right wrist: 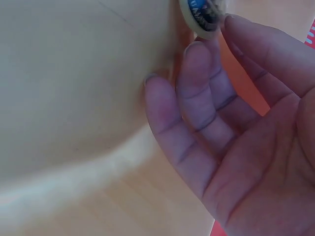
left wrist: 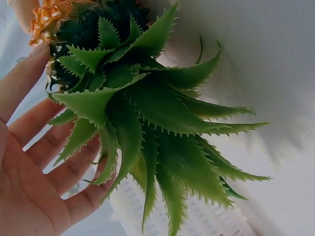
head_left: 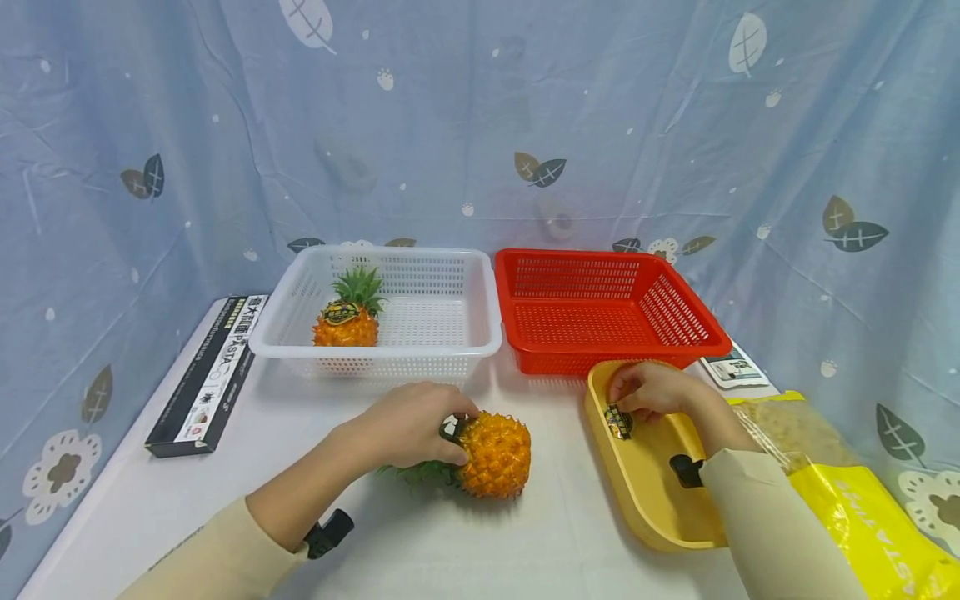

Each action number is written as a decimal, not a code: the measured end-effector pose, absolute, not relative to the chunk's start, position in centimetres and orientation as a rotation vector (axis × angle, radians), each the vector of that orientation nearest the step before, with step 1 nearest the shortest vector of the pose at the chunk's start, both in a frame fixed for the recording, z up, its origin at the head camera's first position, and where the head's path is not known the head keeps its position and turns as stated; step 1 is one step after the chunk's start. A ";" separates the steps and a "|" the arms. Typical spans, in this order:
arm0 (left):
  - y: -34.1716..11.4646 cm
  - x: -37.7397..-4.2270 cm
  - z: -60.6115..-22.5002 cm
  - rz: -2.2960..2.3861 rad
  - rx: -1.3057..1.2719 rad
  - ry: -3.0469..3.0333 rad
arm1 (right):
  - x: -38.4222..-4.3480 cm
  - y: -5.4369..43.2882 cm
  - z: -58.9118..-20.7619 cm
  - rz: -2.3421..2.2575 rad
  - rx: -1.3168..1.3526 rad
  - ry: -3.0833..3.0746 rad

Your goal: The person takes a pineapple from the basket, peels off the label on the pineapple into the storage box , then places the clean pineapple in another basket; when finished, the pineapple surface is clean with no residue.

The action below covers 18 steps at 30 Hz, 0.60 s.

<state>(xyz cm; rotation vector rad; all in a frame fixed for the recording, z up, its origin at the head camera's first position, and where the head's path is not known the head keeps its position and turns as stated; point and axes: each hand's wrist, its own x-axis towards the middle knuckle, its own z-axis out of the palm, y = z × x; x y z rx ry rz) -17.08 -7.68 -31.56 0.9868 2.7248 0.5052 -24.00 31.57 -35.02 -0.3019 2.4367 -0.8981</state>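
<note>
My left hand point(head_left: 423, 425) grips an orange pineapple point(head_left: 497, 457) lying on its side on the white cloth, its leafy crown toward the left. In the left wrist view, the thumb is at the fruit's dark-banded end and the other fingers reach behind the spiky green leaves point(left wrist: 162, 105). Inside a yellow oval tub point(head_left: 660, 475), my right hand point(head_left: 651, 390) pinches a small dark label with gold print point(head_left: 619, 422). The right wrist view shows the pale-edged label point(right wrist: 201, 18) between thumb and fingertip, its lettering partly cut off.
A white basket point(head_left: 408, 352) holding another pineapple point(head_left: 347, 321) stands behind, beside a red basket point(head_left: 611, 360). A black pasta box point(head_left: 206, 375) lies at left. To the right are a yellow pasta bag point(head_left: 870, 525) and a small white packet point(head_left: 735, 368).
</note>
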 end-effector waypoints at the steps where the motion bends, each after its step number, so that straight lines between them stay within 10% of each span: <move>1: -7.7 -17.1 -31.6 0.505 0.987 2.724 | -24.0 31.6 -35.0 -0.894 -0.300 2.440; 18: -7.7 -17.1 -31.7 0.486 1.005 2.735 | -23.8 32.0 -34.4 -0.916 -0.307 2.419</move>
